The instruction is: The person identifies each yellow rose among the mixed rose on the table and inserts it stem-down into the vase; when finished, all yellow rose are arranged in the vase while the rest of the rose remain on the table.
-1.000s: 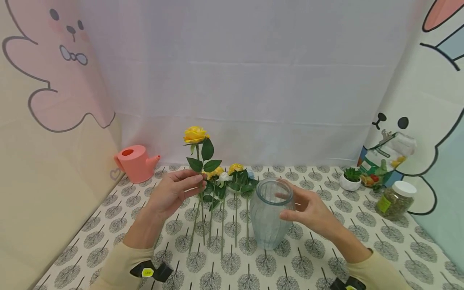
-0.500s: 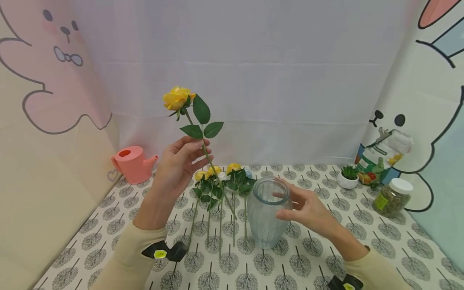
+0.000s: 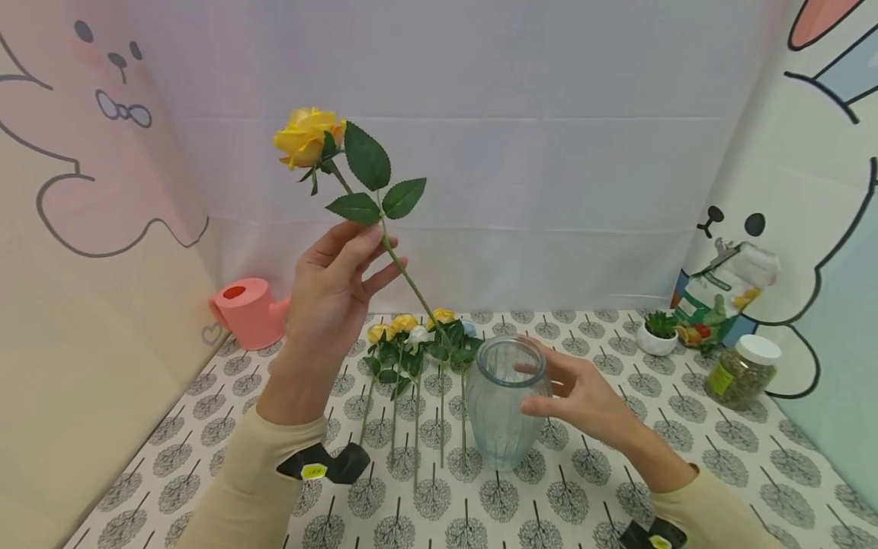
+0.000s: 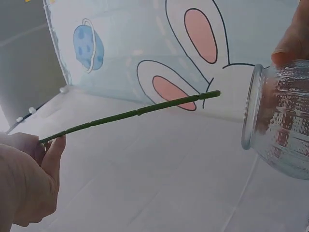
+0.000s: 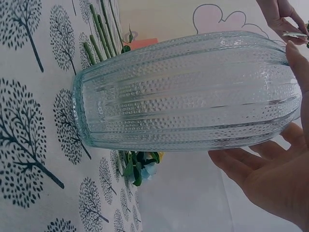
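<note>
My left hand pinches the green stem of a yellow rose just below its leaves, with the bloom tilted up to the left. The stem slants down to the right. In the left wrist view its bare end lies apart from the vase's rim. A clear ribbed glass vase stands upright on the table, its mouth upward. My right hand holds the vase near its top, thumb on the near side and fingers round the far side. The right wrist view shows fingers against the textured glass.
Several roses, yellow, white and blue, lie in a row left of the vase on the tree-patterned tablecloth. A pink watering can stands at back left. At right are a potted succulent, a bag and a lidded jar.
My left hand has lifted the yellow rose up off the row, and the rose has tipped so that its bloom leans left. The right hand and vase have stayed in place.
</note>
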{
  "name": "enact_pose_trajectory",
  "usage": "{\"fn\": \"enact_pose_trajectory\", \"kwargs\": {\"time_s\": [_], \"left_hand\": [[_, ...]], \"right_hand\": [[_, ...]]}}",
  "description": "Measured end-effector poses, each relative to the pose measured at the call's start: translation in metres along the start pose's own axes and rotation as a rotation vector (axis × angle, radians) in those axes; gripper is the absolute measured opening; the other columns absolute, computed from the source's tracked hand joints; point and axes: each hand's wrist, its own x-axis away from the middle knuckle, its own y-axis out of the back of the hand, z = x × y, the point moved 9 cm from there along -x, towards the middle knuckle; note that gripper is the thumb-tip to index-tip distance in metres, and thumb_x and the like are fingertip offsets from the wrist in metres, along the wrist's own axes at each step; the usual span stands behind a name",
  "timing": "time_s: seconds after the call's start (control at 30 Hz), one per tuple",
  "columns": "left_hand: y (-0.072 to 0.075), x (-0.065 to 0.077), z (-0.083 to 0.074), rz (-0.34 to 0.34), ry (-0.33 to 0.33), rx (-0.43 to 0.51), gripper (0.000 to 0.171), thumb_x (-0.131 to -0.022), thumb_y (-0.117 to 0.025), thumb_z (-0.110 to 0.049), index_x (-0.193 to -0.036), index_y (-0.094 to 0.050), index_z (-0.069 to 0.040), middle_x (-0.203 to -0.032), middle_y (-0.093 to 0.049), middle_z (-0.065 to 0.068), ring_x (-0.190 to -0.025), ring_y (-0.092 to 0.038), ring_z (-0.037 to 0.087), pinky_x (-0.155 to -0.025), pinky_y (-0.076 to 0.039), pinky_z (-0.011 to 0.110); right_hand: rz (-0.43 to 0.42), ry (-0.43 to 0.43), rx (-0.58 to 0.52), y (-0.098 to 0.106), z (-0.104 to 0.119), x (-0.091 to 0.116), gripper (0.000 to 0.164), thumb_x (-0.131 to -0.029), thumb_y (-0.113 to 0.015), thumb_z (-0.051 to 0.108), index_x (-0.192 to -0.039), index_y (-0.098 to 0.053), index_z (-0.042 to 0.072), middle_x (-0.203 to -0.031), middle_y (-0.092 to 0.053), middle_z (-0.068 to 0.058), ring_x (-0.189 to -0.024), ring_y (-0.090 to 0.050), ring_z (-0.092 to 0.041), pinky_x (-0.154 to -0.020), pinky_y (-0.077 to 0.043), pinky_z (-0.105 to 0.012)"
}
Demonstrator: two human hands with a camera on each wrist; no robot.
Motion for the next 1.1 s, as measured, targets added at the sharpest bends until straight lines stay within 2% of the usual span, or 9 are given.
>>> {"fn": "enact_pose_trajectory", "kwargs": {"time_s": [0.13,0.23,0.37,0.53,0.67,0.9,1.1], "left_hand": [[-0.007,-0.006,0.005,-0.002,-0.039,-0.002,0.029,-0.096,-0.055,0.010,-0.096,-0.075,-0.011,-0.091,-0.067,0.004,-0.087,-0.066,0.022,-0.080,-0.061,0.042],[-0.011,-0.010,0.016,0.002,-0.032,0.004,0.029,-0.096,-0.057,0.010,-0.098,-0.075,-0.012,-0.090,-0.066,0.003,-0.089,-0.066,0.022,-0.081,-0.060,0.043],[-0.017,-0.011,0.034,0.025,0.018,0.037,0.026,-0.097,-0.057,0.009,-0.100,-0.073,-0.011,-0.089,-0.066,0.004,-0.091,-0.067,0.022,-0.083,-0.060,0.044],[-0.019,-0.008,0.055,0.049,0.072,0.031,0.028,-0.098,-0.054,0.009,-0.098,-0.072,-0.012,-0.090,-0.067,0.004,-0.092,-0.067,0.022,-0.083,-0.060,0.044],[-0.014,-0.006,0.073,0.031,0.147,0.013,0.027,-0.098,-0.055,0.008,-0.096,-0.071,-0.013,-0.091,-0.068,0.004,-0.091,-0.068,0.021,-0.084,-0.059,0.043],[-0.005,0.003,0.099,0.020,0.258,-0.085,0.014,-0.098,-0.058,0.003,-0.102,-0.066,-0.009,-0.093,-0.068,0.005,-0.090,-0.069,0.020,-0.087,-0.058,0.045],[-0.001,0.014,0.114,0.020,0.271,-0.185,0.011,-0.100,-0.057,-0.003,-0.103,-0.067,-0.006,-0.091,-0.069,0.005,-0.087,-0.069,0.019,-0.083,-0.060,0.045]], "right_hand": [[0.003,0.001,-0.004,0.000,0.000,0.000,0.081,-0.088,-0.077,0.007,-0.156,-0.035,0.016,-0.151,-0.045,-0.015,-0.125,-0.057,-0.013,-0.098,-0.052,-0.038],[0.005,0.003,0.001,0.000,0.000,0.000,0.081,-0.088,-0.077,0.007,-0.156,-0.034,0.012,-0.153,-0.044,-0.014,-0.125,-0.057,-0.015,-0.100,-0.050,-0.042],[0.001,0.003,0.013,0.001,0.000,0.000,0.081,-0.088,-0.077,0.008,-0.157,-0.034,0.015,-0.154,-0.042,-0.013,-0.126,-0.057,-0.018,-0.101,-0.049,-0.046],[0.004,0.009,0.002,0.000,0.000,0.000,0.080,-0.088,-0.077,0.008,-0.156,-0.035,0.014,-0.156,-0.037,-0.015,-0.128,-0.055,-0.023,-0.100,-0.050,-0.038],[0.003,0.012,-0.011,0.000,0.001,0.000,0.081,-0.087,-0.077,0.007,-0.156,-0.035,0.011,-0.155,-0.038,-0.017,-0.127,-0.056,-0.023,-0.098,-0.051,-0.035],[0.010,0.011,-0.008,-0.001,0.001,0.000,0.080,-0.088,-0.077,0.008,-0.156,-0.035,0.017,-0.152,-0.044,-0.016,-0.125,-0.057,-0.016,-0.097,-0.052,-0.043],[0.011,0.005,-0.016,-0.001,0.001,0.000,0.080,-0.089,-0.077,0.009,-0.157,-0.034,0.012,-0.150,-0.046,-0.017,-0.124,-0.058,-0.015,-0.096,-0.053,-0.040]]}}
